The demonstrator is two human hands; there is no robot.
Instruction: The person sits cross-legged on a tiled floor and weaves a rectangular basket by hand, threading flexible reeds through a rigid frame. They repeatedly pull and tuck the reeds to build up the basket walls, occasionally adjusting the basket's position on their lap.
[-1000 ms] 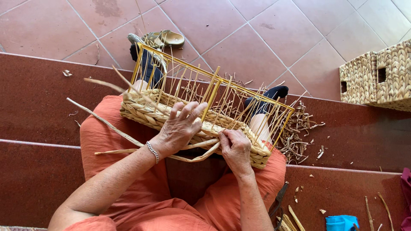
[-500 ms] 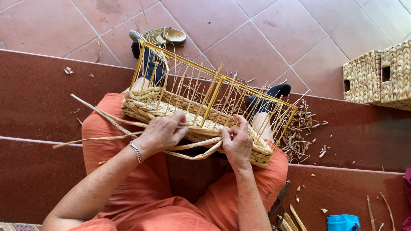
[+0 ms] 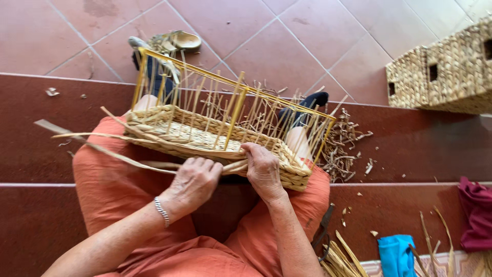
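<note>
Fingers of the left hand [image 3: 192, 179] curl shut around a flat straw strand [image 3: 110, 154] trailing off to the left, while the right hand [image 3: 264, 172] presses its closed fingers against the near wall of a half-woven rectangular basket [image 3: 205, 136] resting on the lap of a person in orange clothing [image 3: 113, 190]. Only the lowest rows of weave are complete; bare upright stakes and the yellow wire frame [image 3: 236, 110] above remain unwoven. Straw offcuts [image 3: 343, 149] litter the red step to the right, and finished baskets [image 3: 441, 77] sit far right.
</note>
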